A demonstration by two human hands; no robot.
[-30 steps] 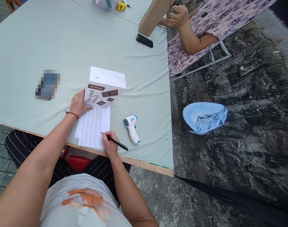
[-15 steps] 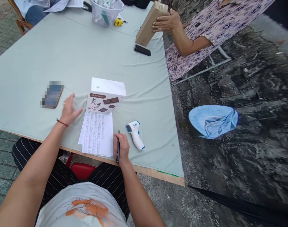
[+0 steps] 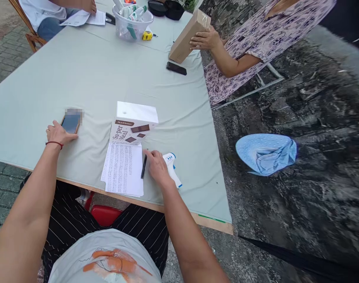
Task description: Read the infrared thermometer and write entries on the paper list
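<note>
My left hand (image 3: 59, 133) is around the lower left part of a smartphone (image 3: 70, 122), thumb along its near end and fingers at its left edge; the phone lies on the table. A black pen (image 3: 144, 166) rests at the right edge of some printed sheets (image 3: 122, 173). Beside the pen is my right hand (image 3: 157, 165), fingers loosely bent and apart, their tips close to its upper end. My right hand partly covers a white and blue infrared thermometer (image 3: 170, 160). Behind the sheets stands a white "Super Meal" box (image 3: 135, 124), touching or overlapping their far edge.
Across the table (image 3: 87, 74), a person's hand (image 3: 205, 39) holds a cardboard box (image 3: 188, 37) near a black case (image 3: 176, 68). A plastic basket (image 3: 124, 29) of bottles and a yellow tape measure (image 3: 147, 35) stand farther back. Another person sits at upper left. A blue hat (image 3: 266, 153) lies right of the table.
My left hand has moved left onto the phone. My right hand has let go of the pen, now lying on the sheets' edge, and shifted right over the thermometer.
</note>
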